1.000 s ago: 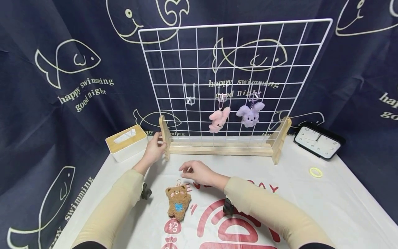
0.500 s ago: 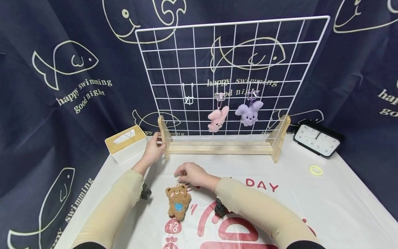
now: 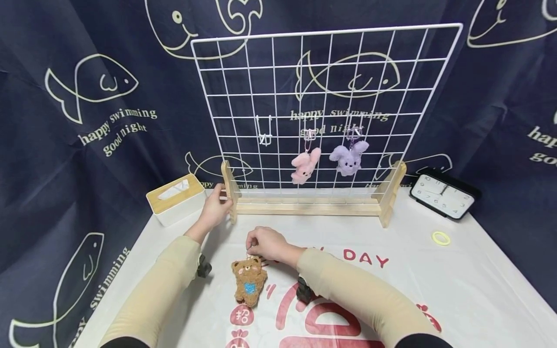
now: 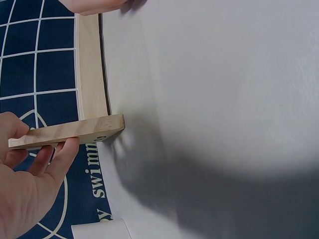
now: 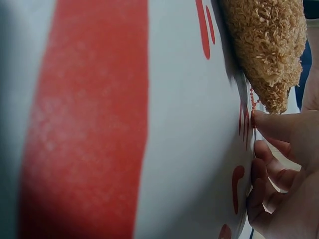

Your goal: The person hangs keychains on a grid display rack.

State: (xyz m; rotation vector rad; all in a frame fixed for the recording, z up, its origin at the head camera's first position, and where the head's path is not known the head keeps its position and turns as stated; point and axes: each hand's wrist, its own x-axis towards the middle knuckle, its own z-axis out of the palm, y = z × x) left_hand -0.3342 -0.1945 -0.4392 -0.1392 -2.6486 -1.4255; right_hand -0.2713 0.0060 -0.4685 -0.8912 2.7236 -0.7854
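A brown plush bear keychain [image 3: 249,285] with a blue belly patch lies on the white table. My right hand [image 3: 270,243] is just above its head, thumb and fingertip pinching its red bead chain [image 5: 253,99]; the other fingers curl against the tabletop in the right wrist view. At the left end of a white wire grid rack [image 3: 326,33], my left hand [image 3: 215,208] grips the wooden side leg [image 4: 75,131], thumb on one face and fingers on the other. A pink plush rabbit [image 3: 306,166] and a purple one [image 3: 349,159] hang from the rack's hooks; a white hook [image 3: 264,139] to their left is bare.
A tissue box [image 3: 176,200] with a wooden lid stands left of the rack. At the right are a black-framed clock [image 3: 443,195] and a yellow ring [image 3: 441,238]. A dark blue fish-print curtain [image 3: 109,159] hangs behind the table.
My right hand has moved left and slightly down to the bear's chain, and its fingers have closed on it. The left hand stays on the rack leg.
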